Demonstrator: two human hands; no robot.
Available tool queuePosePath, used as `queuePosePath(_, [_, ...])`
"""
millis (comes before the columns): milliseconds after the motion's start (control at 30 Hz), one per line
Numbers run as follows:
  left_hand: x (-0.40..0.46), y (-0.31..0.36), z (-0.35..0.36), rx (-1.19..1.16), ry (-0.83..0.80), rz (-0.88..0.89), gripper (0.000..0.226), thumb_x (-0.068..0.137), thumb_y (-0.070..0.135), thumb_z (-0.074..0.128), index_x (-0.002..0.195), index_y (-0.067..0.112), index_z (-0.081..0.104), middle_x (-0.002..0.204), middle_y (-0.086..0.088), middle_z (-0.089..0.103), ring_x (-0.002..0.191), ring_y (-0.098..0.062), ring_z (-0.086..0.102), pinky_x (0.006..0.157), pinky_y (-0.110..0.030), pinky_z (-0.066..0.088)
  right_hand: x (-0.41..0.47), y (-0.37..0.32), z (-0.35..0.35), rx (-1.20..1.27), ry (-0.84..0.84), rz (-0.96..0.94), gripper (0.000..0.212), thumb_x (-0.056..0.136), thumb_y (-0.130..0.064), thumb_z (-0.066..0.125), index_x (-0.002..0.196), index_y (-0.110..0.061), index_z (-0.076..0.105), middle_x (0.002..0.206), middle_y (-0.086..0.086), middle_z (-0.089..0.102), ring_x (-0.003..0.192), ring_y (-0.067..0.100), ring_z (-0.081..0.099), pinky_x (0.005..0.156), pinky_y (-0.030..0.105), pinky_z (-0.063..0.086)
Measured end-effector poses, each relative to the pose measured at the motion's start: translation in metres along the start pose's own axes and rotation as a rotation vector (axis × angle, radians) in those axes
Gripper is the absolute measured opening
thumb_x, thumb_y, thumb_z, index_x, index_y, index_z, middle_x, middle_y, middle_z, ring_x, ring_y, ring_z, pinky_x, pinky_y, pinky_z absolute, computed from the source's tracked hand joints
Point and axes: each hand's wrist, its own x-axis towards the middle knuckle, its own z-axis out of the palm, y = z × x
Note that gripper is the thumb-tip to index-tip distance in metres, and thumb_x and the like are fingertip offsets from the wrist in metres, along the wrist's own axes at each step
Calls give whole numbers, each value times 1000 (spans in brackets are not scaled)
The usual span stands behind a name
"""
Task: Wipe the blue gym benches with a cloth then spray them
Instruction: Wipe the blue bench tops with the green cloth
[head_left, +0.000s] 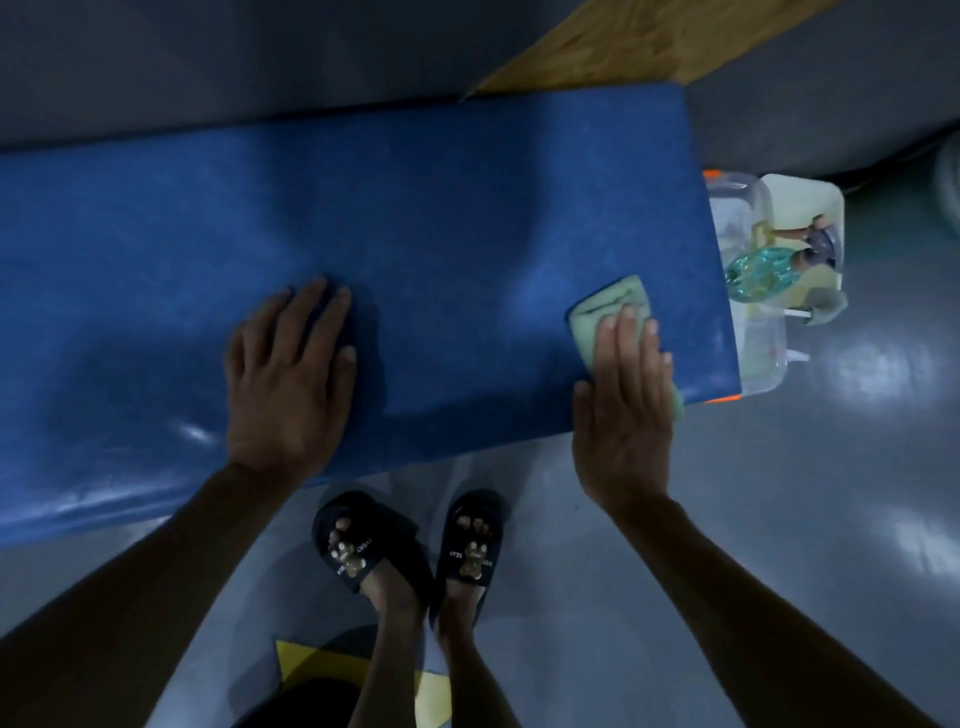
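A long blue padded gym bench (415, 218) runs across the view from the left edge to the right. My right hand (623, 395) lies flat on a folded pale green cloth (608, 306), pressing it onto the bench top near the right end and front edge. My left hand (291, 379) rests palm down on the bare bench surface near the middle, fingers slightly spread, holding nothing. A teal spray bottle (763, 275) lies in a clear container just past the bench's right end.
The clear plastic container (758, 364) with a white tray stands on the grey floor right of the bench. My feet in dark slippers (410, 545) stand in front of the bench. A wooden board (623, 41) lies behind it. A yellow floor marking (311, 670) is near my feet.
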Motion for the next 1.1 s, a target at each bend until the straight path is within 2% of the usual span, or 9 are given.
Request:
queuePosePath(133, [-4, 11, 8, 37, -25, -43, 51, 104, 34, 39, 153, 18, 40, 160, -8, 35, 147, -38, 27, 119, -56, 21, 15, 40, -10, 80, -58, -117, 55, 105, -23, 32, 158, -8, 24, 167, 8, 16, 155, 26, 12, 125, 45, 15])
queuePosePath(233, [-5, 11, 8, 50, -35, -36, 51, 104, 35, 38, 153, 18, 39, 161, -7, 34, 148, -37, 26, 119, -56, 20, 45, 60, -4, 144, 69, 190, 55, 107, -28, 26, 158, -7, 21, 166, 9, 17, 154, 25, 16, 125, 39, 13])
queuePosePath(367, [-5, 14, 9, 61, -38, -66, 52, 104, 37, 37, 153, 20, 39, 161, -6, 33, 148, -37, 26, 119, -56, 20, 84, 78, -10, 375, 105, 691, 54, 107, -34, 27, 154, -8, 33, 155, 15, 41, 143, 32, 37, 117, 32, 22])
queuePosePath(433, [-5, 14, 9, 65, -43, -67, 53, 103, 37, 37, 153, 20, 39, 161, -7, 32, 148, -38, 25, 119, -56, 19, 82, 80, -10, 429, 110, 771, 49, 108, -30, 31, 150, -6, 40, 149, 18, 47, 137, 35, 42, 111, 32, 26])
queuePosePath(567, [-4, 15, 8, 71, -63, -74, 53, 103, 36, 37, 153, 20, 38, 162, -6, 31, 149, -38, 24, 119, -57, 19, 50, 72, -8, 448, 202, 677, 49, 104, -29, 30, 149, -10, 40, 139, 16, 53, 127, 32, 47, 108, 40, 37])
queuePosePath(667, [-4, 15, 9, 76, -72, -72, 53, 103, 36, 37, 154, 21, 38, 162, -6, 31, 148, -39, 24, 119, -57, 18, 25, 61, -8, 371, 163, 598, 58, 101, -28, 27, 155, -7, 26, 158, 15, 33, 145, 31, 31, 119, 48, 29])
queuePosePath(767, [-3, 16, 8, 86, -84, -85, 53, 102, 36, 38, 153, 21, 38, 162, -5, 31, 149, -38, 23, 120, -55, 15, 8, 54, -12, 257, 71, 304, 57, 104, -25, 31, 157, -4, 21, 166, 15, 16, 154, 34, 11, 125, 41, 13])
queuePosePath(933, [-3, 15, 7, 95, -92, -79, 53, 103, 38, 35, 154, 22, 36, 162, -4, 31, 149, -37, 23, 120, -55, 16, 48, 67, -30, 144, -108, -168, 53, 105, -27, 34, 156, -10, 30, 166, 10, 18, 154, 33, 11, 124, 48, 15])
queuePosePath(1100, [-3, 14, 10, 83, -100, -81, 54, 103, 39, 32, 155, 24, 34, 164, -2, 27, 150, -36, 20, 121, -54, 13, 88, 49, -15, 47, -81, -46, 57, 104, -27, 27, 159, -11, 21, 167, 10, 13, 154, 32, 9, 125, 47, 12])
